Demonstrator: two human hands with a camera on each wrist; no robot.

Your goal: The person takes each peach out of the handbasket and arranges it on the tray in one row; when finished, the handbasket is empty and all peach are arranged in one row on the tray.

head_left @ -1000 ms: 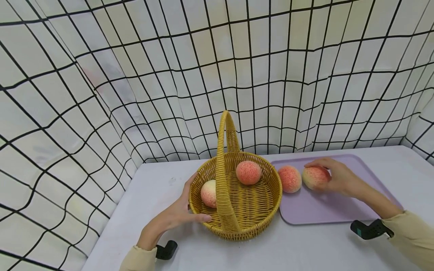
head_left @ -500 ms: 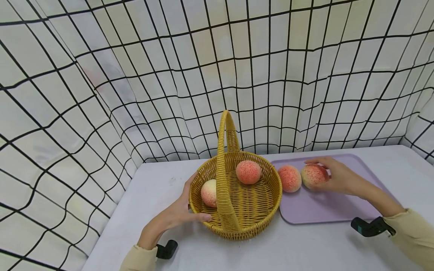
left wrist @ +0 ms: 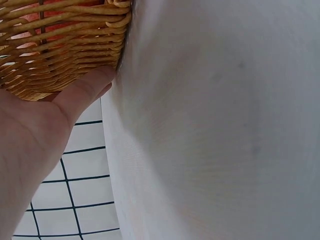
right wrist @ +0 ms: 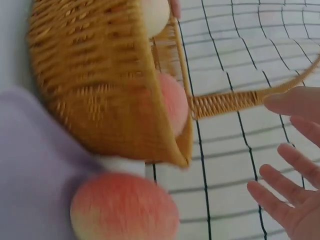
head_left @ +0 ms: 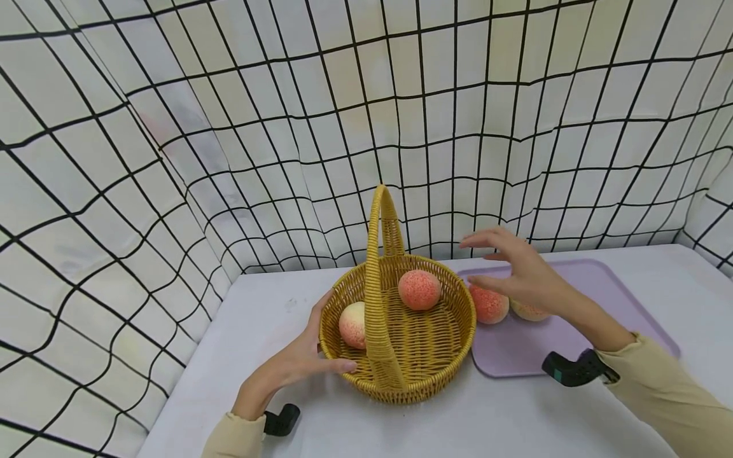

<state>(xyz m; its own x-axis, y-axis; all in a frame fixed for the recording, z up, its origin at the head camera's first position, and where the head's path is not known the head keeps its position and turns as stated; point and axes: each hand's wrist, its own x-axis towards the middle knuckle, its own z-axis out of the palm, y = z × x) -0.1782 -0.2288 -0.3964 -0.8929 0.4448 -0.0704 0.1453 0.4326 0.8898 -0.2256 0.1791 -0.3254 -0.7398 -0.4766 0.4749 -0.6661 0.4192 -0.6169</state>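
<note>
A yellow wicker basket (head_left: 426, 356) with a tall arched handle stands on the table and holds two peaches. The paler peach (head_left: 351, 326) lies partly behind the handle; the redder peach (head_left: 419, 290) is at the far side. My left hand (head_left: 298, 359) holds the basket's left wall, thumb along the front and fingers around the outside. Over the purple tray (head_left: 509, 356) hovers my right hand (head_left: 523, 270), its fingers spread and holding nothing. Below it on the tray are a red peach (head_left: 488, 308) and a pale peach (head_left: 529, 312), both partly hidden by the hand.
The table (head_left: 275, 305) has a white covering. White cloth walls with a black grid (head_left: 435, 146) rise at the back and sides. The tray lies close against the basket's right side, and the basket handle stands up high between the hands.
My right hand has let go of the pale peach on the tray and moved up and left toward the basket, fingers spread. The left hand and basket have stayed put.
</note>
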